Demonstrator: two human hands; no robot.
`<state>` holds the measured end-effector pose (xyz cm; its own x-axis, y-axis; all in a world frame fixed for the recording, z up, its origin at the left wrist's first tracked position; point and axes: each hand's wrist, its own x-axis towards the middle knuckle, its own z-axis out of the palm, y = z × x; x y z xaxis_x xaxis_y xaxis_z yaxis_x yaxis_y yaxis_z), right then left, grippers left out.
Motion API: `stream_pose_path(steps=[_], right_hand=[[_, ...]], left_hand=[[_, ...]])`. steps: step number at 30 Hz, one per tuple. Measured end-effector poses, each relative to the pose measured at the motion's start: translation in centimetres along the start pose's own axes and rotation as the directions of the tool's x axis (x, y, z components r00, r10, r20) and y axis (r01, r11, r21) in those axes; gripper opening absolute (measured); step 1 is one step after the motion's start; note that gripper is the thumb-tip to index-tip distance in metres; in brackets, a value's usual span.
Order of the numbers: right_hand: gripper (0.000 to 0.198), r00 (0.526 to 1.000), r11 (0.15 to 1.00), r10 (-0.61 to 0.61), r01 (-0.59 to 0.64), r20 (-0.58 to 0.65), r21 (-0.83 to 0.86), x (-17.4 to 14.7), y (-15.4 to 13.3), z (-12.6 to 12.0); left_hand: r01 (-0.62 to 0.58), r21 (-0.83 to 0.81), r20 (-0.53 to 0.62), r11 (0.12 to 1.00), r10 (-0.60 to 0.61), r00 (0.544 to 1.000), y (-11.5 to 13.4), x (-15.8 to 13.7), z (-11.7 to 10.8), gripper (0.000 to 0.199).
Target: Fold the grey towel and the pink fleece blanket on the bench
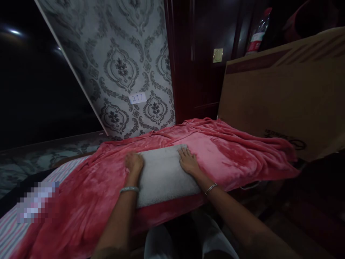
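Observation:
A white, plush cloth that looks like a towel (164,176) lies flat as a rectangle on a pink fleece blanket (88,190). At its left edge, near the far corner, my left hand (134,162) is closed, knuckles up, with the towel's edge at the fingers; the fingertips are hidden. My right hand (188,160) rests flat near the towel's far right corner, fingers apart, pressing on the surface. Both wrists wear bracelets. The blanket bunches in folds to the right and behind.
A striped sheet (61,171) shows at the left. Behind stand a patterned wall with a paper label (137,98) and a dark red wooden door (201,82). A large cardboard box (280,93) borders the right side, with a plastic bottle (258,34) behind it. A dark screen (40,82) fills the upper left.

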<state>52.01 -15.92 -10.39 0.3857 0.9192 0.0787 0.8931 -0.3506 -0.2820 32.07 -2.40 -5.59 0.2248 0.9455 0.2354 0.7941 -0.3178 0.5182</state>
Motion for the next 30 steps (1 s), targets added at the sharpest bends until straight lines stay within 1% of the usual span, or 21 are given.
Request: stream_pose_path(steps=[1,2,3,4,5,6,7,8,9,10,12,13,14,16,19,21,23,26,30], right_hand=[[0.061,1.000,1.000,-0.007,0.007,-0.007,0.001,0.0,0.1,-0.1],[0.061,1.000,1.000,-0.012,0.012,-0.010,-0.001,-0.1,0.1,-0.1],[0.060,1.000,1.000,-0.020,0.020,-0.008,-0.006,-0.1,0.2,-0.1],[0.060,1.000,1.000,-0.027,0.027,-0.002,-0.015,-0.1,0.3,0.0],[0.060,0.999,0.999,-0.033,0.033,0.005,-0.025,-0.1,0.3,0.1],[0.060,0.999,0.999,-0.037,0.038,0.012,-0.036,-0.1,0.4,0.3],[0.060,0.999,0.998,-0.038,0.039,0.015,-0.046,0.0,0.4,0.5],[0.060,0.999,0.998,-0.034,0.035,0.015,-0.053,0.0,0.5,0.7],[0.060,0.999,0.998,-0.030,0.031,0.012,-0.058,0.0,0.5,0.8],[0.060,1.000,0.998,-0.026,0.026,0.008,-0.062,0.1,0.5,0.9],[0.061,1.000,0.997,-0.022,0.022,0.006,-0.068,0.1,0.4,1.1],[0.061,1.000,0.997,-0.019,0.019,0.008,-0.069,0.1,0.4,1.1],[0.061,1.000,0.998,-0.015,0.016,0.012,-0.068,0.0,0.4,1.1],[0.061,1.000,0.998,-0.008,0.010,0.018,-0.062,0.0,0.3,1.1],[0.061,1.000,0.999,-0.013,0.014,0.020,-0.051,0.0,0.3,1.2],[0.061,1.000,0.999,-0.017,0.017,0.010,-0.041,0.1,0.4,1.3],[0.061,1.000,0.999,-0.017,0.017,-0.005,-0.027,0.1,0.4,1.4],[0.060,0.999,1.000,-0.009,0.009,-0.030,-0.004,0.2,0.4,1.3],[0.059,0.999,0.998,0.007,-0.004,-0.051,0.058,0.1,0.4,1.0]], left_hand=[[-0.067,0.008,0.041,0.998,0.067,0.997,1.2,-0.6,0.8,0.052],[-0.149,0.013,0.097,0.989,0.147,0.984,2.5,-1.2,1.8,0.055],[-0.245,0.010,0.173,0.969,0.240,0.955,3.7,-1.9,2.9,0.055],[-0.405,0.008,0.310,0.914,0.382,0.870,4.8,-2.5,4.1,0.059],[-0.507,-0.010,0.406,0.862,0.467,0.785,5.6,-3.1,5.2,0.062],[-0.570,-0.023,0.468,0.821,0.513,0.720,6.2,-3.5,6.1,0.064],[-0.611,-0.021,0.506,0.791,0.535,0.676,6.4,-3.6,6.8,0.067],[-0.618,0.001,0.515,0.786,0.530,0.674,6.3,-3.5,7.2,0.068],[-0.606,0.040,0.508,0.795,0.506,0.697,5.8,-3.1,7.3,0.069],[-0.575,0.086,0.491,0.814,0.468,0.735,5.1,-2.5,7.0,0.070],[-0.469,0.168,0.442,0.867,0.359,0.822,2.9,-1.0,5.9,0.069],[-0.408,0.195,0.415,0.892,0.302,0.858,1.6,-0.1,5.1,0.068],[-0.349,0.212,0.387,0.913,0.250,0.888,0.2,0.6,4.2,0.067],[-0.253,0.226,0.343,0.941,0.166,0.925,-2.6,2.0,2.5,0.064],[-0.141,0.204,0.289,0.969,0.078,0.954,-5.8,3.4,0.9,0.059],[-0.095,0.163,0.258,0.982,0.050,0.965,-7.1,4.0,0.4,0.056],[-0.070,0.114,0.231,0.991,0.042,0.972,-7.6,4.3,0.4,0.054],[-0.048,0.041,0.193,0.998,0.040,0.980,-7.5,4.1,0.2,0.053],[-0.001,-0.051,0.112,0.999,0.007,0.994,-7.3,2.2,-0.7,0.058]])
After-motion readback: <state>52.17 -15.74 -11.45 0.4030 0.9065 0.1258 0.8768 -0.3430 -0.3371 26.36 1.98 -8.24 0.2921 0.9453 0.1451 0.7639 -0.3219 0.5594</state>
